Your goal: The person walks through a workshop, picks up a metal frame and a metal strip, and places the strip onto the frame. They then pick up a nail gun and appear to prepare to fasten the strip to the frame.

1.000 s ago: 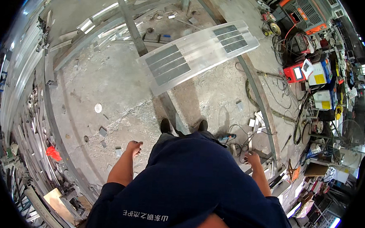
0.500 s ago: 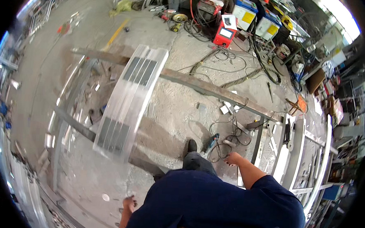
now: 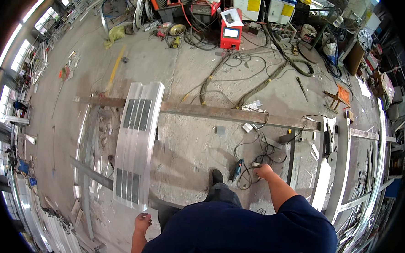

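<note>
A long ribbed aluminium panel (image 3: 137, 164) with dark grey strips near both ends lies across two steel bars, left of my body. My left hand (image 3: 143, 223) hangs just below its near end, apart from it, fingers loosely bent with small gaps. My right hand (image 3: 264, 171) hangs over the floor on the right, fingers loosely bent and partly hidden; nothing clearly shows in it. Beyond its fingertips appears a small pale block (image 3: 256, 164). A blue corded power tool (image 3: 237, 170) lies on the floor left of that hand, near my shoe (image 3: 217, 176).
The far steel bar (image 3: 198, 110) runs across in front of me; the near bar (image 3: 94, 176) passes under the panel. Cables (image 3: 256, 150) tangle on the floor. Pale metal profiles (image 3: 340, 166) stand at right with an angle grinder (image 3: 332, 157). A red machine (image 3: 230, 35) stands at the far side.
The view has turned, so the panel and bars sit straighter and lower in the picture. My left hand now appears closer to the panel's near end. The right hand now overlaps the pale block.
</note>
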`<state>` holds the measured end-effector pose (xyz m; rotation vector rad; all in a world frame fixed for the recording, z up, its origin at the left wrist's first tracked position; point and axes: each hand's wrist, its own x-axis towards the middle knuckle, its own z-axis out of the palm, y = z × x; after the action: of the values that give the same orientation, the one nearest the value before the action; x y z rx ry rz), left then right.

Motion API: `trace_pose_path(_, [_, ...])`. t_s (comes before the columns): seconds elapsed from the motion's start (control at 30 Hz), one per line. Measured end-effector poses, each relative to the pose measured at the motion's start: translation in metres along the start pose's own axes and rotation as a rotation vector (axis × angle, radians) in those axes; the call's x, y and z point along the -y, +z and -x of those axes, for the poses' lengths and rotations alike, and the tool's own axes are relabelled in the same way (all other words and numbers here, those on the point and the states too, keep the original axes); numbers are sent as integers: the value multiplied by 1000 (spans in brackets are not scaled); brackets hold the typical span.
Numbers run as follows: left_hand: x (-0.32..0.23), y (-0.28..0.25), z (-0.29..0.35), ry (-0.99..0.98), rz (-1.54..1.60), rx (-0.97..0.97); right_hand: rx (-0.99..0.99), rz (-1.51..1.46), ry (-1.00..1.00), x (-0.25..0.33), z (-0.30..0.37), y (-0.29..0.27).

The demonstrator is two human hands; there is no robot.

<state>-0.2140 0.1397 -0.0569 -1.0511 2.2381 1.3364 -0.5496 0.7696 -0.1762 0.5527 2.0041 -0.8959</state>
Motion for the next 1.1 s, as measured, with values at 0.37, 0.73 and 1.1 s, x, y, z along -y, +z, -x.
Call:
trace_pose_path(0.37, [-47, -11, -49, -323, -241, 210, -45, -312, 137, -119, 34, -11])
trace_pose_path(0.73, [-238, -17, -260, -234, -590, 291, -152, -1160, 282, -187, 106, 60])
trace_pose_path(1.1, [-460, 106, -402, 419, -259, 550, -164, -439, 473, -7, 192, 110])
